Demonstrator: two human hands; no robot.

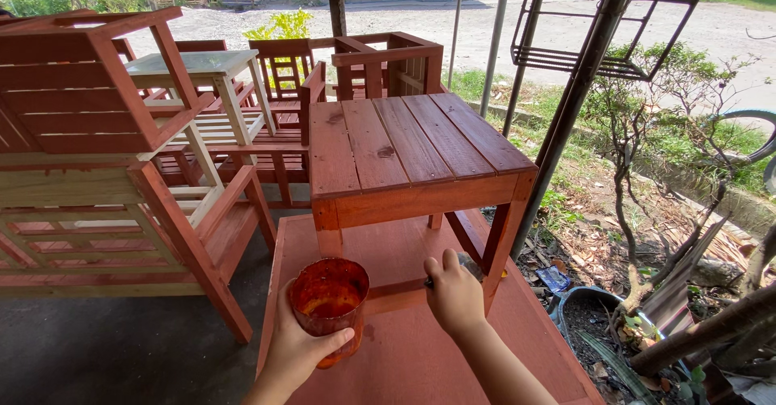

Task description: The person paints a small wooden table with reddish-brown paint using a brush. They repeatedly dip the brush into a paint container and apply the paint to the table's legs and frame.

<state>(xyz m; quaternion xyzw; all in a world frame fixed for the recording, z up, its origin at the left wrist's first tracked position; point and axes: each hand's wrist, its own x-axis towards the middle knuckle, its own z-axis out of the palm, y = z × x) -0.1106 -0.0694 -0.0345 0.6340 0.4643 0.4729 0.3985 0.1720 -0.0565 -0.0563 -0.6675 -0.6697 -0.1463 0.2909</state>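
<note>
While left hand [295,348] fingers grip upright cup [330,298], right hand [455,296] fingers close on brush [469,266], angled up-right toward table leg [501,239].

Two bare forearms entering from the lower edge, no sleeves in view, left hand [297,348] and right hand [454,296] ungloved, no rings, watch or wristband visible, fingers unadorned

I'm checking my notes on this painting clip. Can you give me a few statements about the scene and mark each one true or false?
1. The left hand holds a cup stained red-brown. True.
2. The right hand rests flat on the small table top. False: it grips a brush low by the table's front rail.
3. The small table stands on a red-brown board. True.
4. The cup is turned upside down. False: it is upright, mouth open upward.
</note>
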